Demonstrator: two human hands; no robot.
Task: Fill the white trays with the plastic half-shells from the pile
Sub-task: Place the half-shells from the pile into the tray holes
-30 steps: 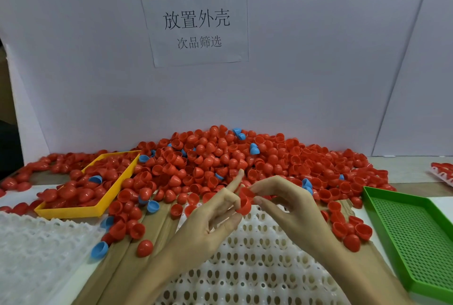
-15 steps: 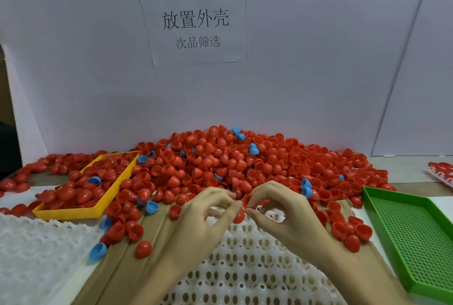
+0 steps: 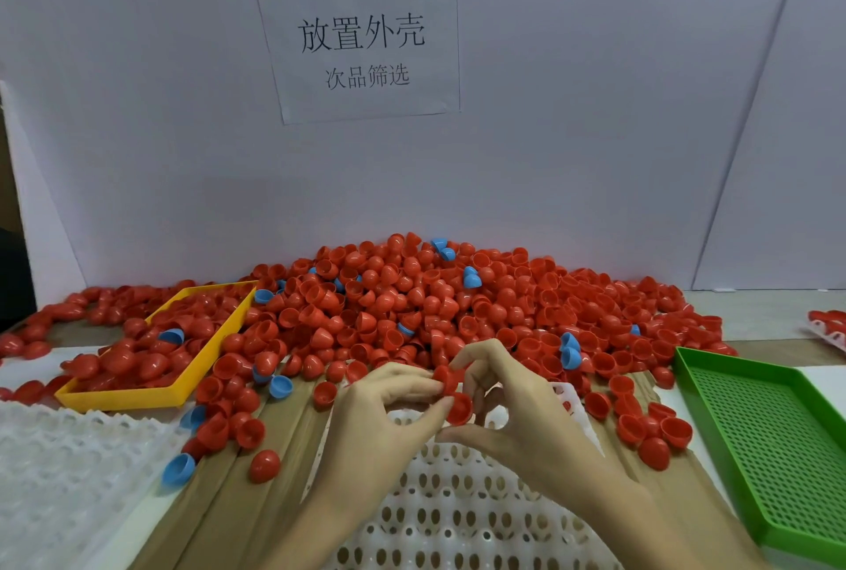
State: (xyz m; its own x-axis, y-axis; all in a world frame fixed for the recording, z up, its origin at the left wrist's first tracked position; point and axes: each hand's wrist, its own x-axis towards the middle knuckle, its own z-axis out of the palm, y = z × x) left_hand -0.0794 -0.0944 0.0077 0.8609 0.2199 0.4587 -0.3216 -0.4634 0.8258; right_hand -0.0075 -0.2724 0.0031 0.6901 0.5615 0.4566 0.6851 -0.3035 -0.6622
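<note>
Both hands have dropped and closed in since a second ago: then the left hand's fingers were spread and raised, now they curl down at the tray's far edge. Left hand [image 3: 389, 409] grip: fingertips together on a red half-shell [image 3: 445, 378] at the foot of the pile. Right hand [image 3: 517, 414] grip: thumb and fingers pinch toward a second red half-shell [image 3: 459, 408], open side facing the camera, just below the first. The two shells sit nearly touching between the hands, over the far edge of the white tray [image 3: 458, 519].

Judgement: pieces picked (possibly being pulled apart or checked), seating not yet done.

Counts:
- Shells in hand: two, both red.
- White trays: two plainly in view, the near one under the hands, with no shell in any visible pocket, and another [image 3: 68, 459] at left, also bare; a scrap of a third at far right.
- Yellow tray [image 3: 137, 395]: one, holding red shells and one blue.
- Green tray [image 3: 778, 446]: one, with no shells.
- Pile [image 3: 435, 304]: red shells beyond counting; blue ones about a dozen, scattered.
- Surface [image 3: 256, 510]: loose strays, red and blue.
</note>
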